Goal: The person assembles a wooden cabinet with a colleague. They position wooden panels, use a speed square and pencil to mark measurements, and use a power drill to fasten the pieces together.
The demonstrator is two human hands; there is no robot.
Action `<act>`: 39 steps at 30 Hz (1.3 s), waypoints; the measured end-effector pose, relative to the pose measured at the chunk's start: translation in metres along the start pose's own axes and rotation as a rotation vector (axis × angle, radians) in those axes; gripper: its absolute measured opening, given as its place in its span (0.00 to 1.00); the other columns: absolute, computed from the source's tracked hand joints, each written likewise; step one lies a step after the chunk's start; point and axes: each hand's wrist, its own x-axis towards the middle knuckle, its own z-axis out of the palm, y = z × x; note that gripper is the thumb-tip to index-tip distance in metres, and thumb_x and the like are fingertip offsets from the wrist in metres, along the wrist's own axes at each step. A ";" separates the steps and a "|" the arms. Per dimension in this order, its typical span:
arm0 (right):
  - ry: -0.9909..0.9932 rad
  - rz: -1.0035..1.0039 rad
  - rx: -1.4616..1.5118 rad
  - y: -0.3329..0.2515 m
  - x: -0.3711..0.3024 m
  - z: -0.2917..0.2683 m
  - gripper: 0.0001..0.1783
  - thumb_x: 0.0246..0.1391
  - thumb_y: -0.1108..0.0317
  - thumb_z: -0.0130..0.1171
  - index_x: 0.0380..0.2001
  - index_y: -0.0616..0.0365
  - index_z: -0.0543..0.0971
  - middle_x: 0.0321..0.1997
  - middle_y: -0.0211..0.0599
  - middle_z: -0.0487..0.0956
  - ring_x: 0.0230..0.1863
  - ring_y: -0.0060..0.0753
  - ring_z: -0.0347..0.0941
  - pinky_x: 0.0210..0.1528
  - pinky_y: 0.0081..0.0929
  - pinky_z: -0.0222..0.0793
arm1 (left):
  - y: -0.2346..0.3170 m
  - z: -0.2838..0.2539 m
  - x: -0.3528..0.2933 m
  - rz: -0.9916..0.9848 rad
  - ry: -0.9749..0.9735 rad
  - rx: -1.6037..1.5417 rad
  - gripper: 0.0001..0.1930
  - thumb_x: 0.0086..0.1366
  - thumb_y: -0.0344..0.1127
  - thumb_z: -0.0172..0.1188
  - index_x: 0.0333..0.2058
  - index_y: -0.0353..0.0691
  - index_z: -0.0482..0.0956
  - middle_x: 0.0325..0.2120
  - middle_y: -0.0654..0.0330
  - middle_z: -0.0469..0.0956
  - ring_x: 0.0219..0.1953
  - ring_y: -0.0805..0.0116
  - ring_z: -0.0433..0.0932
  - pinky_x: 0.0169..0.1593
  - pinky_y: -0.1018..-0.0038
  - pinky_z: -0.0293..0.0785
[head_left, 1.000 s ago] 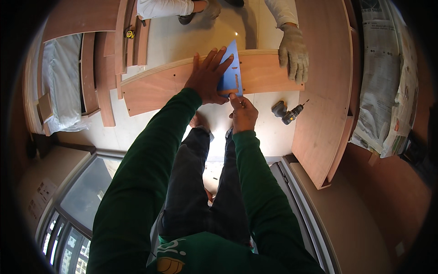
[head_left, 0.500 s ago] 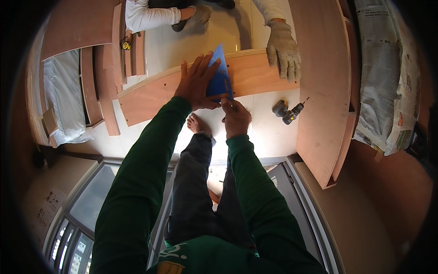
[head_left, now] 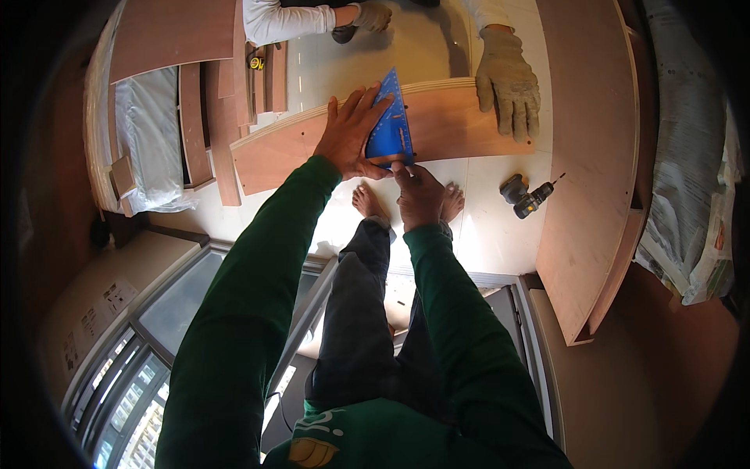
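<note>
A blue triangular speed square lies on a long plywood board with a curved far edge. My left hand is spread over the board and the square's left side, its fingers apart and pressing down. Just below the square's near edge, my right hand has its fingers pinched together, their tips touching the square's near corner. What they hold, if anything, is too small to make out. A co-worker's gloved hand rests on the board's right end.
A cordless drill lies on the floor to the right, beside a large wooden panel. Stacked boards and a tape measure are at the left. The co-worker's other gloved hand shows at the far side.
The whole view has shifted, so the scene sits farther right, and both my feet now show. My hands stay at the square in nearly the same position.
</note>
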 end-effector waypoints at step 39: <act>0.004 -0.728 -0.629 -0.118 0.080 0.020 0.05 0.54 0.70 0.66 0.32 0.60 0.83 0.27 0.43 0.84 0.29 0.40 0.84 0.36 0.34 0.79 | 0.001 -0.006 -0.005 -0.059 -0.002 -0.105 0.72 0.24 0.46 0.86 0.73 0.58 0.56 0.77 0.61 0.48 0.77 0.49 0.48 0.74 0.35 0.41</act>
